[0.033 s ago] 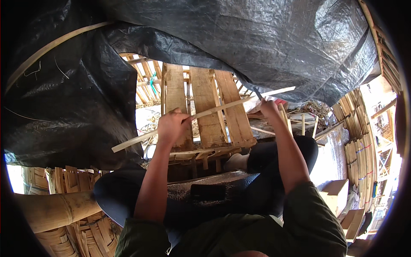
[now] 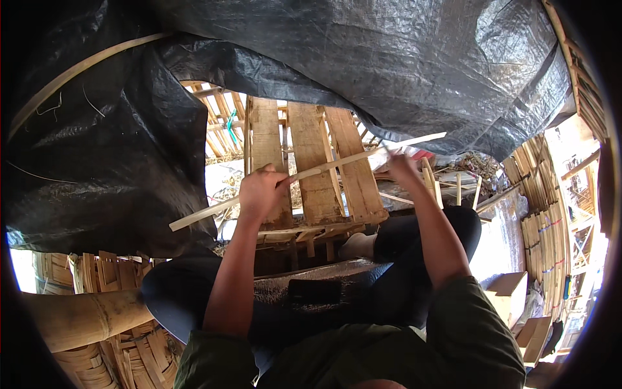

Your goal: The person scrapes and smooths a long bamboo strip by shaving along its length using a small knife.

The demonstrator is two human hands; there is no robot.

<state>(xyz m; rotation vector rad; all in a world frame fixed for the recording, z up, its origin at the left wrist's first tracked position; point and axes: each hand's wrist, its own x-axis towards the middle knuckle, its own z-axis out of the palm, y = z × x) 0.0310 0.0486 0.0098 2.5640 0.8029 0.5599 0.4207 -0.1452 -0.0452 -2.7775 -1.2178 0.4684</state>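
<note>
A long pale bamboo strip (image 2: 350, 159) slants across the view, its left end lower and nearer me. My left hand (image 2: 260, 189) is closed round it left of its middle. Close to the strip's right part is my right hand (image 2: 404, 168), slightly smeared by motion, with its fingers closed. From its top juts a thin dark blade (image 2: 387, 146), apparently a knife's, meeting the strip; the handle is hidden in the fist. Below the strip stand upright wooden planks (image 2: 312, 162).
Dark plastic sheeting (image 2: 414, 58) hangs across the top and left. A thick bamboo pole (image 2: 91, 318) lies at lower left above split bamboo pieces. Bundled bamboo slats (image 2: 545, 240) and a cardboard box (image 2: 508, 295) are at right. A dark flat rectangular object (image 2: 315, 292) lies before my lap.
My right hand has shifted a little left and down along the strip with the blade. The left hand and the strip have hardly moved.
</note>
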